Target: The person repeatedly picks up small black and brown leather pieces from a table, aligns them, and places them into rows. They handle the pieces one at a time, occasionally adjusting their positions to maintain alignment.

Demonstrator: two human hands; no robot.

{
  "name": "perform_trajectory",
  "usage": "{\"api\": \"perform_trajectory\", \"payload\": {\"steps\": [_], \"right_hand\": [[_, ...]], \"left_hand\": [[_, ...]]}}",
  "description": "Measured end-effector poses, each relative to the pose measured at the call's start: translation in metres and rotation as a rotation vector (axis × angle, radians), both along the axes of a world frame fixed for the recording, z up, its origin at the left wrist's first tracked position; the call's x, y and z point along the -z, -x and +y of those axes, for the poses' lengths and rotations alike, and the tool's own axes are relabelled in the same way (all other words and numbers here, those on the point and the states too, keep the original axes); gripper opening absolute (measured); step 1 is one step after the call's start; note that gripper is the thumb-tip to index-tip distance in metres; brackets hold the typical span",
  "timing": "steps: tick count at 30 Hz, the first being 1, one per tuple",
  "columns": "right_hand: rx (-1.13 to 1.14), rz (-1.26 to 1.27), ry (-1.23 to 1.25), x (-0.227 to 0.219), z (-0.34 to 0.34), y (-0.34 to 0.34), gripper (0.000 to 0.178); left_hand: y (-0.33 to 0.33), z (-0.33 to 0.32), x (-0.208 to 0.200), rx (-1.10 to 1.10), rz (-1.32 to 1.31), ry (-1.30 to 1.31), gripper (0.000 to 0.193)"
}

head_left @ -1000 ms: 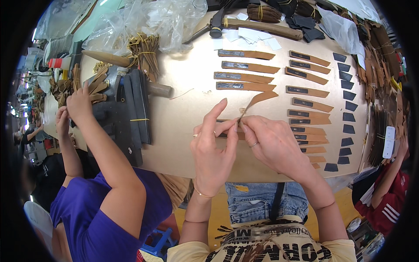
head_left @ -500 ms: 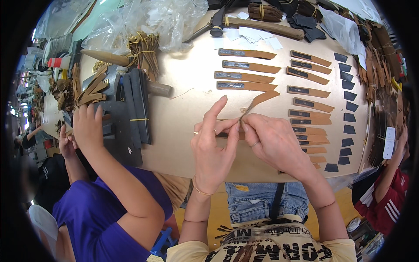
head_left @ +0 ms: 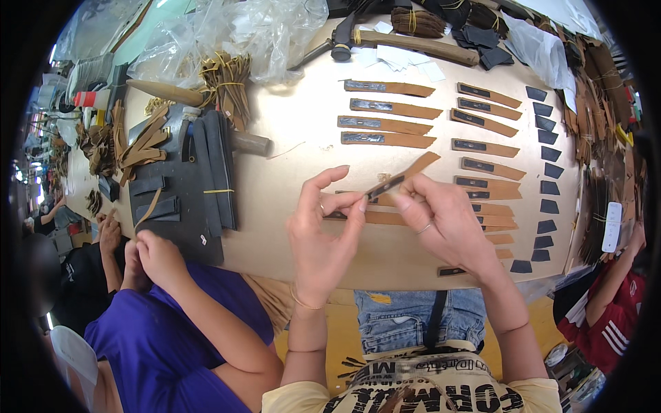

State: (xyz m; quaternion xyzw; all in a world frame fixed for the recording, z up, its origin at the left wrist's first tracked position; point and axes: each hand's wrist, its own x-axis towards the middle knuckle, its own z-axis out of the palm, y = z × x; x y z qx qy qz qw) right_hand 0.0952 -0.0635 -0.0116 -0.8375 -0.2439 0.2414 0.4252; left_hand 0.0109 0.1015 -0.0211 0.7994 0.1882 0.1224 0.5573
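My left hand pinches the near end of a brown leather strip between thumb and index finger. My right hand grips the same strip further along with thumb and curled fingers. The strip slants up to the right above the table, its dark slotted patch facing up and its tail free. Beneath my hands lie more leather strips, partly hidden by my fingers. Beyond them, a column of leather strips with shiny dark patches lies flat. To the right runs another column of patched strips.
Small dark pieces form a column at the right. A hammer and white paper pieces lie at the back. At left stands a black mat with a dark bundle. A co-worker's hands hold a thin brown strip nearby.
The strip in my hands has turned from edge-on to showing its dark patch. My left index finger has lowered. The co-worker's hand at left has drawn back from the brown pieces with a strip.
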Motion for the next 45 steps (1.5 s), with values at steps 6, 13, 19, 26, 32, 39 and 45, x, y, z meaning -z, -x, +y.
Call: {"api": "perform_trajectory", "payload": {"steps": [6,13,19,26,32,39,45], "right_hand": [[0.069,-0.134,-0.130,0.006,0.016,0.008,0.024],[0.212,0.055,-0.252,0.019,-0.018,0.002,0.026],[0.536,0.426,-0.749,0.016,-0.052,-0.019,0.030],[0.548,0.703,-0.848,0.015,-0.055,-0.021,0.030],[0.436,0.834,-0.830,0.015,-0.043,-0.025,0.022],[0.302,0.848,-0.600,0.009,-0.028,-0.037,0.015],[0.116,0.361,-0.165,0.003,0.001,-0.028,0.024]], "left_hand": [[0.003,-0.008,-0.002,0.040,-0.048,0.050,0.036],[-0.009,0.024,0.008,0.017,0.016,-0.056,0.019],[-0.028,0.031,0.016,0.063,0.148,-0.369,0.020],[-0.041,0.029,0.028,0.000,0.078,-0.619,0.027],[-0.053,0.010,0.044,-0.047,0.156,-0.684,0.027],[-0.052,0.020,0.035,-0.039,0.074,-0.242,0.025],[-0.046,0.016,0.016,0.021,-0.027,0.020,0.027]]}}
